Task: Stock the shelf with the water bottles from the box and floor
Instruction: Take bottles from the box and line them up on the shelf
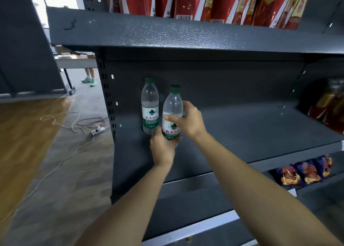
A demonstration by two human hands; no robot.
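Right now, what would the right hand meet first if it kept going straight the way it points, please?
Likely the standing bottle: the right hand, gripping the held bottle, points left and inward at it. Depth is unclear, so it might pass in front.

Clear water bottles point(150, 108), dark green caps point(175, 88), white-and-green labels point(170, 129) with red characters. Shelf point(242, 126) dark grey, speckled. Red-gold packs point(219, 1) above.

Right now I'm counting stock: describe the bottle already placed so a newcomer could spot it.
Find the grey shelf under the red packs. At its left end, by the back panel, are two green-capped bottles. The placed bottle is the rear left one, standing free; the left hand and right hand grip the other bottle.
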